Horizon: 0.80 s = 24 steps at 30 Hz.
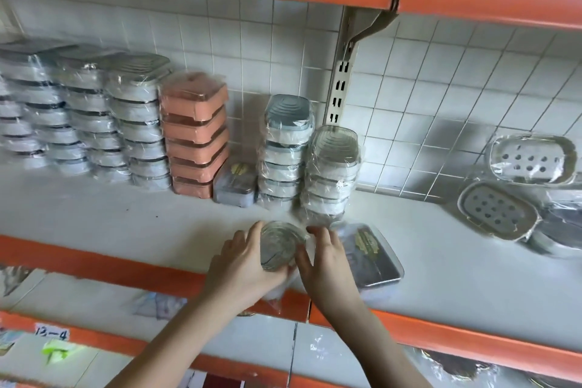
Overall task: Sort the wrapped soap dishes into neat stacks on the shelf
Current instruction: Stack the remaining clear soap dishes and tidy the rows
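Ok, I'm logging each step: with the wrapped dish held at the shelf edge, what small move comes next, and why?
Probably lift the wrapped dish, held between the left hand and right hand, onto the nearest stack just behind it. Its ridged top looks like those dishes, and that stack sits lower than its neighbour.

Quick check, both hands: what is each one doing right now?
Left hand: fingers curled round the wrapped soap dish, holding it at the shelf's front edge.
Right hand: holds the same dish from the other side, thumb against it.
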{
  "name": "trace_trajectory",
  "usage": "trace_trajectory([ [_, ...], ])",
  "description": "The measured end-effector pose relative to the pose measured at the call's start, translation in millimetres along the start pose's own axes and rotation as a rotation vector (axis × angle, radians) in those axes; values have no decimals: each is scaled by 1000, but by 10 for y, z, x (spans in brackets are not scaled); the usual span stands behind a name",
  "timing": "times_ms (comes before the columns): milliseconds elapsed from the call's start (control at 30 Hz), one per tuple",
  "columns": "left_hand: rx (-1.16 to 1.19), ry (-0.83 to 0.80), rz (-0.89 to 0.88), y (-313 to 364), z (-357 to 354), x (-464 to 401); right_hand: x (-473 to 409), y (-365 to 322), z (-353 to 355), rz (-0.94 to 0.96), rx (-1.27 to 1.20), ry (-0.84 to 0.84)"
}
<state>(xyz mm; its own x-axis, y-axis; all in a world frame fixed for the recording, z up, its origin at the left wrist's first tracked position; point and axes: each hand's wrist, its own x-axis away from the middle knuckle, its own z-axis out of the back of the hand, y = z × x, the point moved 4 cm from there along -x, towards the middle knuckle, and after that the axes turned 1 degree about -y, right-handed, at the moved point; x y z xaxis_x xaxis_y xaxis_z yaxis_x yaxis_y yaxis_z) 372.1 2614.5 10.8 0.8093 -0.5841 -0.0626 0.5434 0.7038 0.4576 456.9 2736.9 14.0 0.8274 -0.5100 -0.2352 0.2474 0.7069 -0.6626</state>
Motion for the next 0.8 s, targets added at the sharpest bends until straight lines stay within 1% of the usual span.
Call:
trace_trajectory([
  [67,88,24,-30,-80,29,8,-19,37,-75,-45,-27,-15],
  [133,129,49,-103,-144,57,24,-56,78,-124,-93,-66,-45],
  [233,201,115,-304,-178,133,64,-117,64,-110,-177,-251,-77],
  [333,193,198,-523,-169,289,95,-157,-15,-24,-208,-468,-98],
  [433,94,164,-675,-147,413,80,-191,-121,103,-166,-587,-113],
  [533,14,89,-765,-120,526,72,-218,-222,214,-85,-706,-168],
  [600,-25,87,-815,-93,606,78,-245,-257,299,-20,-670,-216],
  [667,-44,135,-848,-71,682,74,-265,-302,390,51,-550,-260],
  [733,-53,220,-854,-56,728,44,-277,-341,498,90,-497,-252],
  [800,-28,309,-819,-38,753,2,-281,-372,618,104,-522,-210],
])
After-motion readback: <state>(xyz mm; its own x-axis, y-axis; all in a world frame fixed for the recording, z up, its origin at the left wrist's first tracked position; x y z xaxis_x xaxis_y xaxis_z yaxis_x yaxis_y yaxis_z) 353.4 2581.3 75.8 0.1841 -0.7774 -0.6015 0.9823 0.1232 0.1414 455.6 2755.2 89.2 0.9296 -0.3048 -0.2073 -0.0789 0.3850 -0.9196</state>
